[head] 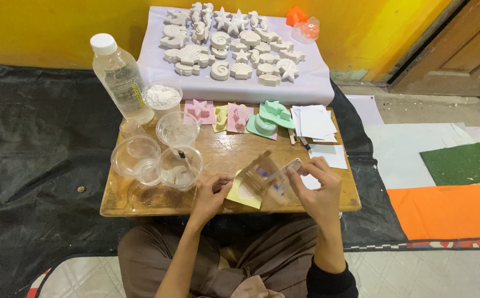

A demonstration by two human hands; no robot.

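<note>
My right hand (318, 190) holds a clear plastic cup (267, 175) tilted on its side over a yellow mould (245, 194) at the front of the small wooden table (226, 153). My left hand (211, 194) pinches the yellow mould's left edge and holds it down. A whitish mix seems to lie in the mould under the cup's mouth.
Clear cups (180, 166) and a bowl (135, 155) stand front left, a water bottle (119, 77) and a cup of white powder (162, 98) behind. Pink, yellow and green moulds (267, 117) and white paper squares (315, 122) lie at the back. Several white plaster shapes (231, 41) rest on a sheet.
</note>
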